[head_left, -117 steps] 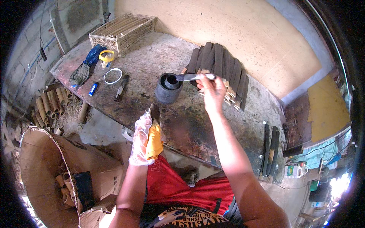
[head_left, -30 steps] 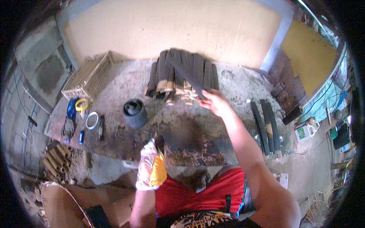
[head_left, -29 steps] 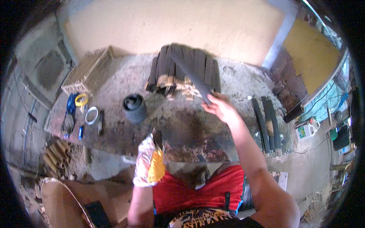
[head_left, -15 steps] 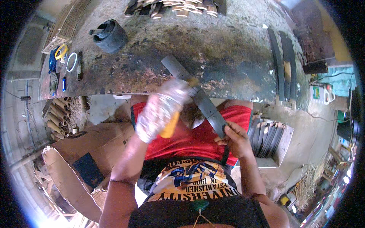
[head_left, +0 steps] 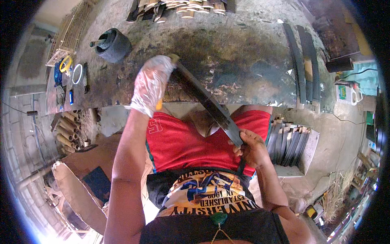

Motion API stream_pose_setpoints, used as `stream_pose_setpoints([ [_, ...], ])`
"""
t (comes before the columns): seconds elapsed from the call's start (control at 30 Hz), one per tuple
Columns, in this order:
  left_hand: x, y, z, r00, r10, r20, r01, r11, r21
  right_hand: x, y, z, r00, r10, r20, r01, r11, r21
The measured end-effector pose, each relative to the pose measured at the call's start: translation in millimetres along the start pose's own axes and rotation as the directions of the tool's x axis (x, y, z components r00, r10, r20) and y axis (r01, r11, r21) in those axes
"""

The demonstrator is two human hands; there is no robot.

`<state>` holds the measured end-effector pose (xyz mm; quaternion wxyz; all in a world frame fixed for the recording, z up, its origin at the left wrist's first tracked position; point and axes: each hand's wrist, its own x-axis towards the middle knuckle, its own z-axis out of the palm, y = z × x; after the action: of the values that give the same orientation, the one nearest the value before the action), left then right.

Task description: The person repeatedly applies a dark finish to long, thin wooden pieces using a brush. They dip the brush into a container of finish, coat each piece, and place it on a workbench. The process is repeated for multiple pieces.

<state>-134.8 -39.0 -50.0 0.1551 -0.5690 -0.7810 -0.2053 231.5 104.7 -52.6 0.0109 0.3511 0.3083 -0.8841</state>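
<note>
My left hand (head_left: 152,83), in a clear plastic glove, is closed around what looks like a yellow-handled brush (head_left: 159,104). Most of that tool is hidden in the grip, and its brownish tip meets the far end of a long slat. This slat (head_left: 203,95) looks like split bamboo, dark and glossy along most of its length. It slants from above the table to my lap. Bare, my right hand (head_left: 252,148) pinches its near end, thumb on top, where the surface is greyer.
On the stained table (head_left: 252,53) stands a dark round pot (head_left: 115,46) with a stick in it. Slats (head_left: 187,10) are piled at the far edge; long black strips (head_left: 298,61) lie right. A box of dark slats (head_left: 304,156) sits right of my legs, cardboard (head_left: 75,191) left.
My left hand has swept away from me and left with the brush, to the slat's far end. The slat's upper face has turned from grey to glossy black. My right hand keeps its hold.
</note>
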Motion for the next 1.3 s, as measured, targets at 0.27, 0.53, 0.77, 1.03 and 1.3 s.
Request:
stream_pose_setpoints([
  [0.27, -2, 159, -44, 0.96, 0.067, 0.273, 0.029, 0.943, -0.332, -17, -6, 16, 0.986, -0.158, -0.044, 0.135, 0.936, -0.325],
  [0.53, -5, 58, 4, 0.995, 0.016, 0.101, -0.022, 0.998, 0.053, -17, -4, 16, 0.983, -0.16, -0.093, 0.114, 0.921, -0.372],
  [0.77, 33, 49, -26, 0.995, 0.079, 0.054, -0.082, 0.995, 0.053, -21, -4, 17, 0.97, -0.233, -0.072, 0.173, 0.866, -0.47],
  [1.03, -15, 143, -21, 0.986, -0.086, 0.145, 0.134, 0.922, -0.362, -24, 1, 24, 0.916, -0.398, -0.058, 0.252, 0.68, -0.688],
  [1.3, 22, -9, 0, 0.994, 0.027, -0.109, -0.017, 0.995, 0.094, -19, -1, 20, 0.941, -0.333, -0.051, 0.252, 0.797, -0.548],
])
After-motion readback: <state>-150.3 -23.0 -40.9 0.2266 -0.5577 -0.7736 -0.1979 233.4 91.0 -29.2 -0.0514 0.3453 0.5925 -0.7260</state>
